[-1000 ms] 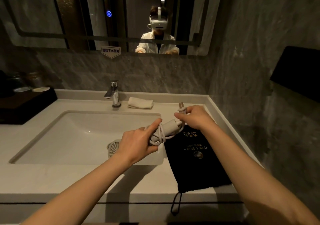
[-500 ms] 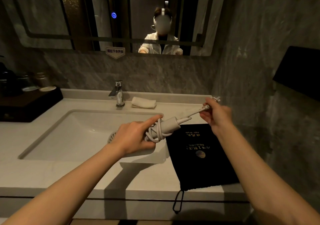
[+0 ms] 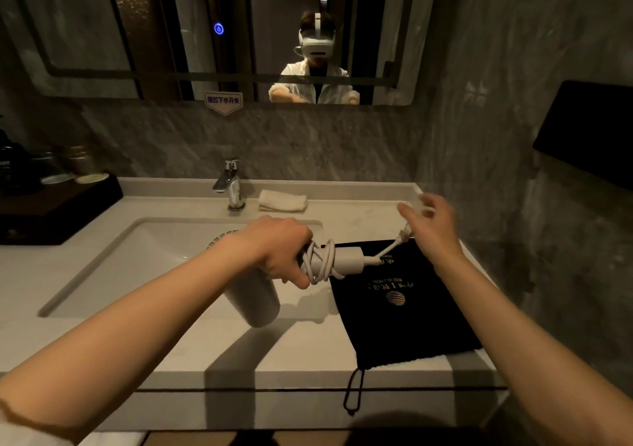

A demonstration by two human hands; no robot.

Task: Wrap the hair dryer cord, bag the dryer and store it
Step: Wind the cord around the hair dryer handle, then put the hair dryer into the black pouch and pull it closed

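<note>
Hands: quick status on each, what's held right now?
Left hand: closed on the hair dryer handle, cord coiled round it.
Right hand: at the cord's plug end; blurred, grip cannot be told.

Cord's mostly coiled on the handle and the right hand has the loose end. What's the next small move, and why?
Probably bring the right hand back over the handle for one more loop. A short stretch of cord runs free to the plug end, while the left hand holds the hair dryer beside the black bag, lying flat.
</note>
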